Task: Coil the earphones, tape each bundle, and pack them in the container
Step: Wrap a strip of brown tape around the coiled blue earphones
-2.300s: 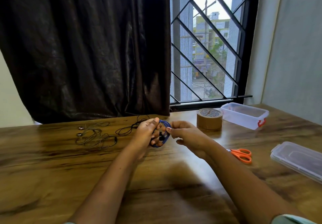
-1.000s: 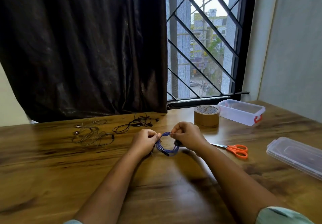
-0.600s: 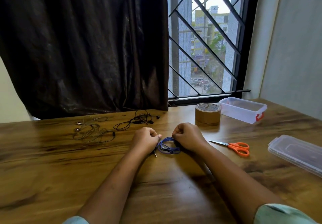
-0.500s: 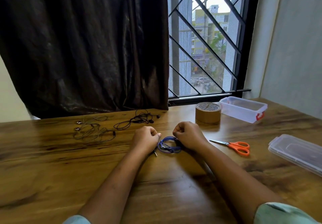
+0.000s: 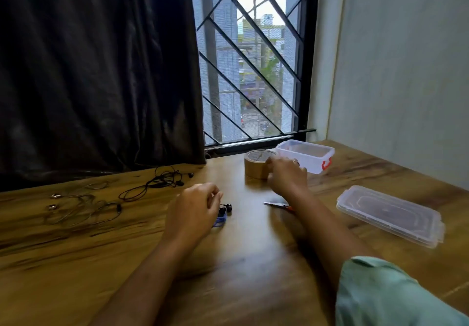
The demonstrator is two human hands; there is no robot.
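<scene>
My left hand (image 5: 194, 210) is closed on the coiled blue earphones (image 5: 220, 219), holding the bundle low against the wooden table (image 5: 241, 262); the black earbuds poke out past my fingers. My right hand (image 5: 286, 176), blurred, is at the right side of the brown tape roll (image 5: 255, 169), fingers spread against it, and the roll stands on the table. The clear container (image 5: 305, 154) with a red clip sits open just behind the roll. Loose black earphones (image 5: 157, 183) and tangled grey earphones (image 5: 78, 207) lie to the left.
The scissors (image 5: 275, 204) lie under my right forearm, only the blade tips showing. The container's clear lid (image 5: 390, 214) rests at the right. A dark curtain and a barred window stand behind the table, and a wall runs along the right.
My right hand let go of the blue coil and moved up and right to the tape roll. My left hand keeps the coil. The camera view shifted.
</scene>
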